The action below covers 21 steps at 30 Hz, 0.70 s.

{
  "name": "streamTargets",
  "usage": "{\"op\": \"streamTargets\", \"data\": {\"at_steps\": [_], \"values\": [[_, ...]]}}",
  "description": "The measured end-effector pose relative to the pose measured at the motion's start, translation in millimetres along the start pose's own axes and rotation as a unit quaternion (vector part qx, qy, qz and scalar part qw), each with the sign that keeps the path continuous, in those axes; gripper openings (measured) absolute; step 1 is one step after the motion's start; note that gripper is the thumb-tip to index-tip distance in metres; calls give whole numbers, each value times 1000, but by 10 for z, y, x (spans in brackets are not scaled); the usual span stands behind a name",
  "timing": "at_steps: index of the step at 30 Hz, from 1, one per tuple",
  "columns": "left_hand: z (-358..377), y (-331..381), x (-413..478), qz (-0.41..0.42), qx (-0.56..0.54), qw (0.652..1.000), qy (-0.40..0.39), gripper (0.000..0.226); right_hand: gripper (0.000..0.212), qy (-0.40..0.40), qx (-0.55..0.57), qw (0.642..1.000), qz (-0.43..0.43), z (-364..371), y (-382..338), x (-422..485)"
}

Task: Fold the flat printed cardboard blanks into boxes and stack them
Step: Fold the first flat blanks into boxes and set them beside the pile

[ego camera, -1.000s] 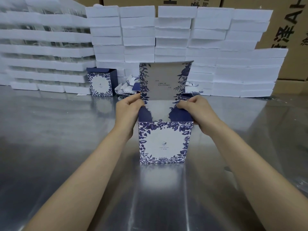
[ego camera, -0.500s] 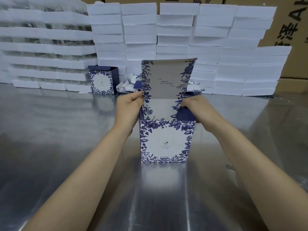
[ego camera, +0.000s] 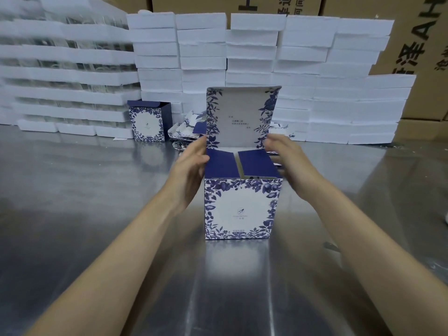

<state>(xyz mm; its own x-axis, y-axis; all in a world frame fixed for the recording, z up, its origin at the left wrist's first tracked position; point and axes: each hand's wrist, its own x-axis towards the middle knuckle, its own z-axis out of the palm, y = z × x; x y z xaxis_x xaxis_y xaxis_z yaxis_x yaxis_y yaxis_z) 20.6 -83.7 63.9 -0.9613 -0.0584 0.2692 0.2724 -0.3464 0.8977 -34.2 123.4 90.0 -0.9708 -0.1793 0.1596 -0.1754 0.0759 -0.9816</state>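
A blue-and-white floral box (ego camera: 242, 209) stands upright on the steel table in front of me. Its two dark blue side flaps lie folded flat over the opening, and its lid flap (ego camera: 242, 117) stands up at the back. My left hand (ego camera: 189, 170) is against the box's left side with straight fingers near the lid's lower corner. My right hand (ego camera: 291, 163) is at the right side, fingers extended and blurred beside the right flap. A finished box (ego camera: 149, 123) stands farther back on the left, next to a heap of flat printed blanks (ego camera: 186, 132).
Stacks of white foam trays (ego camera: 266, 52) line the back of the steel table (ego camera: 97, 190). Brown cartons (ego camera: 424, 57) stand behind them. A small dark object (ego camera: 331, 246) lies on the table at the right.
Both hands have pushed the two blue side flaps down flat over the opening and let go of them; the fingers now lie straight at the box's sides.
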Motion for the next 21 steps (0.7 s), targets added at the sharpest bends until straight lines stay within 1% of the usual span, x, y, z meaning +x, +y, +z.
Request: {"op": "streamTargets", "data": {"at_steps": [1, 2, 4, 6, 7, 9, 12, 15, 17, 18, 19, 21], "values": [[21, -42, -15, 0, 4, 1000, -2, 41, 16, -26, 12, 999, -19, 14, 47, -16], [43, -73, -23, 5, 5, 1000, 4, 38, 14, -29, 35, 998, -44, 36, 81, -34], [52, -103, -4, 33, 23, 999, 34, 38, 27, 18, 51, 993, -108, 56, 118, -41], [36, -106, 25, 79, 66, 994, 45, 35, 40, 38, 43, 986, -160, 64, 125, -35], [25, -103, 31, 99, 86, 991, 37, 34, 44, 35, 45, 984, -171, 64, 131, -31], [10, -114, 22, 138, 122, 983, 11, 33, 44, 28, 59, 981, -182, 58, 147, -35], [16, -154, -31, 199, 215, 956, -37, 26, 42, 31, 58, 975, -210, 19, 167, -54], [3, -199, -69, 246, 288, 923, -68, 52, 44, 18, 55, 977, -205, -23, 189, -54], [-2, -219, -96, 262, 330, 903, -85, 71, 44, 19, 34, 979, -200, -43, 202, -42], [-1, -229, -110, 263, 347, 896, -92, 76, 42, 21, 21, 979, -199, -53, 197, -39], [0, -240, -124, 262, 360, 890, -92, 77, 39, 19, 7, 980, -200, -66, 182, -41], [-3, -261, -131, 266, 383, 881, -77, 69, 32, 4, -36, 977, -211, -105, 150, -44]]}}
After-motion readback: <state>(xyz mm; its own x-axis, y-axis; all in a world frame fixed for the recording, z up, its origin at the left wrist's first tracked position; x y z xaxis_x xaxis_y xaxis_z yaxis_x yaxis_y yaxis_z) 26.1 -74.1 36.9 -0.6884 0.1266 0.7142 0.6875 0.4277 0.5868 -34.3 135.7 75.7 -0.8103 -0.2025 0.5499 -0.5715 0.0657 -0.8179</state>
